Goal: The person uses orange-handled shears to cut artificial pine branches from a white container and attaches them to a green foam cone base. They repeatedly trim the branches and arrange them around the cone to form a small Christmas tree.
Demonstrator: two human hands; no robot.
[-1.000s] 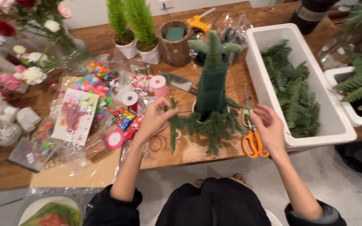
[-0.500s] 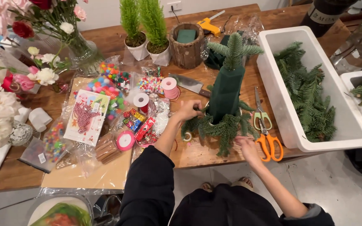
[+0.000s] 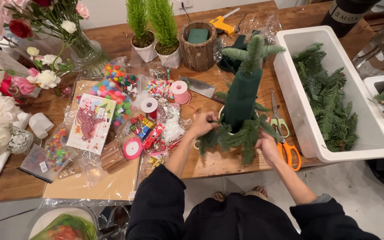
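A tall dark green foam cone (image 3: 242, 98) stands on the wooden table (image 3: 210, 158), with fir sprigs (image 3: 241, 135) stuck round its base and a few at its top. My left hand (image 3: 203, 123) pinches a sprig at the cone's lower left side. My right hand (image 3: 266, 146) holds the sprigs at the lower right of the base. Orange-handled scissors (image 3: 285, 142) lie just right of my right hand.
A white tub (image 3: 290, 89) of fir cuttings stands to the right. Ribbon spools (image 3: 179, 91), bags of coloured beads (image 3: 112, 86) and wrapped ornaments lie to the left. Potted green plants (image 3: 154, 31), a bark pot (image 3: 200, 44), a yellow glue gun (image 3: 223, 23) and a flower vase (image 3: 83, 51) stand behind.
My left hand has moved in to the cone's lower left. My right hand has left the scissors and come up against the sprigs at the base.
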